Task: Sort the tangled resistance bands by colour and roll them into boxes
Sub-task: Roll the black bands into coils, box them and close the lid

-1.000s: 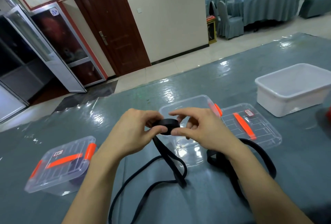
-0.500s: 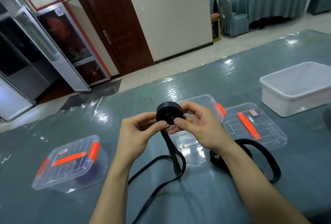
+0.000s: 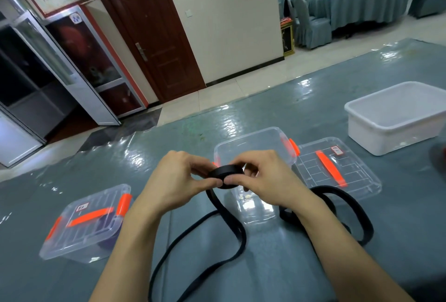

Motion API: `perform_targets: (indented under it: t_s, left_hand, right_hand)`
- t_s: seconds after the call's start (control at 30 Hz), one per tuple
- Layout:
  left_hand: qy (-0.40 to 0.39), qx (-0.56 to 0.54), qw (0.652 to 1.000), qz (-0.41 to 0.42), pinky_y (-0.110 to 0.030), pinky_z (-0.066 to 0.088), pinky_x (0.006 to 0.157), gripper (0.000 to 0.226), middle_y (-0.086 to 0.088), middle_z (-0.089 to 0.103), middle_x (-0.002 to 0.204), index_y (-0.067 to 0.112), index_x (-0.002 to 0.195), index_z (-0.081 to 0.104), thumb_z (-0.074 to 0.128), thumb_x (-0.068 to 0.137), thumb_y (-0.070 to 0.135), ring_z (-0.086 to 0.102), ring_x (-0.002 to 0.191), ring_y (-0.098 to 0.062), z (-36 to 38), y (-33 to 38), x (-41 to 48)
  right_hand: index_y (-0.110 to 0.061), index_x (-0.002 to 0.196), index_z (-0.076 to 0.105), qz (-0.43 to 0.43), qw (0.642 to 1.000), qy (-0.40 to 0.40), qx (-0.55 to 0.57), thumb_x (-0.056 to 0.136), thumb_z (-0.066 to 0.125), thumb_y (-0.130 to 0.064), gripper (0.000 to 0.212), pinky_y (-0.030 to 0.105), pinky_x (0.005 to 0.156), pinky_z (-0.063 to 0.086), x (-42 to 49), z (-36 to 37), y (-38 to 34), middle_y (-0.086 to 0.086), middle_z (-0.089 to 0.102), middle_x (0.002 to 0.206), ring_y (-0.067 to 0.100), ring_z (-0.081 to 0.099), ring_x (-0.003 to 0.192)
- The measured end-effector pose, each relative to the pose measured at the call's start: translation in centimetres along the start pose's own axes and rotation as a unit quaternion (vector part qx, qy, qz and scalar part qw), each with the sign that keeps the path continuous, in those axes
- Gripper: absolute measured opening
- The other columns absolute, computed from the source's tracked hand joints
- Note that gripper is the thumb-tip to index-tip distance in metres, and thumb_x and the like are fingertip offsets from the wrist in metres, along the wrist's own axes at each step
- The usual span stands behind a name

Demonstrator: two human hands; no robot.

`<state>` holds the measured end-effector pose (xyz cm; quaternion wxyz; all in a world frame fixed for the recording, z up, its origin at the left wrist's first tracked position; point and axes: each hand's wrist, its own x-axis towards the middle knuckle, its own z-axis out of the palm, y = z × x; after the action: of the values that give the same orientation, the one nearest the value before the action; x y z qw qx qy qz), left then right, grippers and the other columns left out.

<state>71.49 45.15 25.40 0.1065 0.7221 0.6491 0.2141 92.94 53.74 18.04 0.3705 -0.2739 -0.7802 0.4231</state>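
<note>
Both forearms reaching forward over the grey-blue table (image 3: 313,113), wrists bent inward. Left hand (image 3: 178,181) and right hand (image 3: 263,178) pinched from either side on a black band roll (image 3: 225,173), held flat above the open clear box (image 3: 255,154). Unrolled black band tail (image 3: 229,224) hanging down, looping across the table. Closed clear box (image 3: 89,222) at left.

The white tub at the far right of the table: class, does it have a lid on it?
No, the white tub stands open, its bare inner walls and floor showing under the rim.
</note>
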Motion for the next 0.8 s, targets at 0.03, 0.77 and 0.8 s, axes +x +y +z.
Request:
perform_targets:
  t_s: [0.03,0.77,0.8]
  left_hand:
    - [0.005,-0.035,0.999,-0.007,-0.016,0.058,0.082,0.017,0.023,0.082,0.084,0.038,0.093,0.087,0.097,0.081,0.029,0.079,0.085,0.004,-0.2,0.1,0.2]
    - [0.068,-0.263,0.958,-0.092,-0.022,0.062,0.078,0.025,0.000,0.086,0.087,0.034,0.090,0.089,0.099,0.067,0.038,0.084,0.084,-0.016,0.8,0.1,0.1]
    - [0.055,-0.206,0.973,-0.089,-0.026,0.063,0.075,0.024,0.002,0.084,0.082,0.035,0.087,0.088,0.100,0.067,0.041,0.082,0.079,-0.015,0.4,0.1,0.0]
  right_hand:
    - [-0.027,0.094,0.080,-0.006,1.000,0.014,0.021,0.089,0.087,-0.030,0.009,0.042,0.067,0.057,0.0,0.0,0.0,0.006,0.072,0.069,0.020,0.069,0.060]
    - [-0.023,0.106,0.076,0.058,0.961,-0.038,0.269,0.088,0.090,-0.035,0.025,0.032,0.064,0.063,-0.1,0.1,1.2,-0.001,0.079,0.113,0.038,0.082,0.078]
    - [-0.033,0.107,0.077,0.063,0.982,-0.032,0.177,0.083,0.092,-0.045,0.031,0.025,0.056,0.057,-0.3,-0.2,1.2,-0.010,0.080,0.103,0.028,0.081,0.069]
